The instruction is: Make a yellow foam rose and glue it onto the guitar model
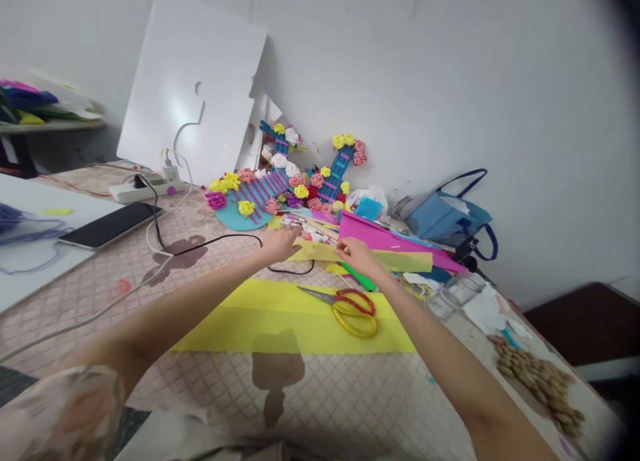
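Observation:
My left hand reaches over the craft pile, fingers stretched out, by the left end of a pale yellow paper strip. My right hand has its fingertips pinched together at the strip's middle. Just beyond my hands lie thin wooden sticks and small pieces too jumbled to name. Nearer to me, a wide folded yellow sheet lies flat, with scissors with red and yellow handles resting on it. A green piece lies under my right wrist.
Flower-covered stick decorations stand against the wall, beside a magenta sheet. Left are a power strip, cables and a dark phone or tablet. Right are a blue bag, clear jars and peanuts.

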Demonstrator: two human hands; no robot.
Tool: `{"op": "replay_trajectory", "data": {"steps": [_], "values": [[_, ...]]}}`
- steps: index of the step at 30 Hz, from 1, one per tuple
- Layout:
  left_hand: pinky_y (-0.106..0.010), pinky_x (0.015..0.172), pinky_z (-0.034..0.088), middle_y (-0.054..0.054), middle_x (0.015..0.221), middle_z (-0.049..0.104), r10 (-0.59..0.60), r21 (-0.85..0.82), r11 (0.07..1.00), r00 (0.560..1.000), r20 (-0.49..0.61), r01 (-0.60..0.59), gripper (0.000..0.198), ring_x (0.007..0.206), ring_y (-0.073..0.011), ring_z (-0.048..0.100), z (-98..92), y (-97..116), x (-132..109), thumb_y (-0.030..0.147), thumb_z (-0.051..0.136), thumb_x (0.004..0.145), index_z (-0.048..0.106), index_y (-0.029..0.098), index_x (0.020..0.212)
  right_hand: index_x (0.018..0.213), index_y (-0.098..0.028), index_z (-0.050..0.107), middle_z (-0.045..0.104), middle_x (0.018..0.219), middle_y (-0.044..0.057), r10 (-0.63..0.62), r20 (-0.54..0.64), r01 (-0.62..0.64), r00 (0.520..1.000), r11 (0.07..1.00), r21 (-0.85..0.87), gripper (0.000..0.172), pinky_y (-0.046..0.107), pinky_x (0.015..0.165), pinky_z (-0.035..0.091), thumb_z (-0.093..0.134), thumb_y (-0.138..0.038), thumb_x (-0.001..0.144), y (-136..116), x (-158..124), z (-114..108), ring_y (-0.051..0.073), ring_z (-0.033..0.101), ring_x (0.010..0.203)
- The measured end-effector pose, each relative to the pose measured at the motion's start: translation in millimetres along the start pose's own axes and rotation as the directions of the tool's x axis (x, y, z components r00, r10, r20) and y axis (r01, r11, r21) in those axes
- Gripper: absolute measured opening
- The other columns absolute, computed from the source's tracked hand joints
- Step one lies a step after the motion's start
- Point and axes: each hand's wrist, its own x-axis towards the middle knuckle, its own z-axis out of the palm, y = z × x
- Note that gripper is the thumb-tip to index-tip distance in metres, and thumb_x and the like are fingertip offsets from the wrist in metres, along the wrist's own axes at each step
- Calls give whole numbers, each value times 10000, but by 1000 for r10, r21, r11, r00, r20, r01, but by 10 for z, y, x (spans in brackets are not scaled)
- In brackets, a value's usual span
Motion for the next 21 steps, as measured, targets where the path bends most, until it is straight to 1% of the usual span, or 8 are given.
{"op": "replay_trajectory", "data": {"steps": [2, 4, 7, 9, 13, 16, 19, 21], "values": [[-424, 910, 449, -121, 1148, 585, -37, -6, 999, 999, 6, 37, 374, 1091, -265, 538, 97, -22, 116, 317, 585, 855, 527, 144, 1182, 872, -159, 632, 664, 920, 69, 8, 10, -8, 1000, 1000, -2, 131, 257, 733, 392, 506, -173, 836, 19, 212, 111, 176, 575, 843], [-427, 873, 486, -99, 1166, 564, -71, -18, 997, 997, 19, 71, 357, 1037, -226, 565, 171, -41, 164, 337, 554, 886, 520, 146, 1186, 863, -165, 647, 672, 927, 60, 22, 31, -22, 999, 1000, 2, 147, 248, 731, 388, 504, -163, 830, 25, 356, 209, 171, 577, 848], [-408, 842, 509, -88, 1172, 555, -109, -68, 991, 993, 53, 113, 323, 998, -197, 579, 242, -62, 152, 330, 529, 905, 527, 149, 1173, 807, -181, 665, 682, 849, 38, 80, 55, -80, 995, 997, -3, 179, 237, 667, 384, 495, -225, 843, -3, 476, 310, 166, 584, 778], [-401, 841, 509, -88, 1167, 559, -108, -118, 986, 990, 86, 118, 314, 995, -196, 580, 271, -59, 105, 329, 528, 905, 533, 153, 1165, 739, -183, 669, 677, 770, 41, 147, 56, -146, 988, 989, -18, 249, 240, 620, 377, 486, -308, 853, -49, 527, 361, 176, 587, 734], [-387, 823, 515, -82, 1134, 575, -61, -211, 974, 992, 115, 84, 300, 966, -188, 589, 302, 22, -55, 331, 529, 904, 546, 148, 1141, 635, -185, 671, 659, 658, 74, 293, 57, -291, 954, 956, -40, 410, 261, 577, 380, 486, -496, 829, -182, 612, 467, 222, 611, 714], [-298, 758, 498, -50, 931, 658, -25, -266, 963, 997, 75, 44, 155, 859, -182, 615, 297, 125, -188, 243, 556, 850, 649, 164, 945, 659, -177, 685, 677, 682, 108, 365, 81, -364, 928, 931, -25, 471, 277, 586, 400, 522, -604, 772, -266, 660, 544, 252, 632, 757], [-243, 686, 466, -28, 807, 682, 34, -315, 949, 999, 38, -20, 155, 775, -171, 620, 271, 225, -294, 170, 551, 769, 681, 178, 854, 719, -150, 690, 695, 759, 131, 415, 117, -419, 903, 908, 14, 464, 283, 609, 433, 567, -596, 758, -306, 693, 601, 240, 638, 777], [-227, 656, 451, -20, 769, 682, 77, -336, 940, 997, 28, -63, 172, 733, -159, 616, 252, 280, -342, 154, 540, 744, 683, 176, 836, 805, -136, 676, 691, 834, 109, 446, 134, -455, 885, 889, 48, 417, 298, 659, 470, 578, -541, 797, -305, 712, 625, 205, 635, 785]]}}
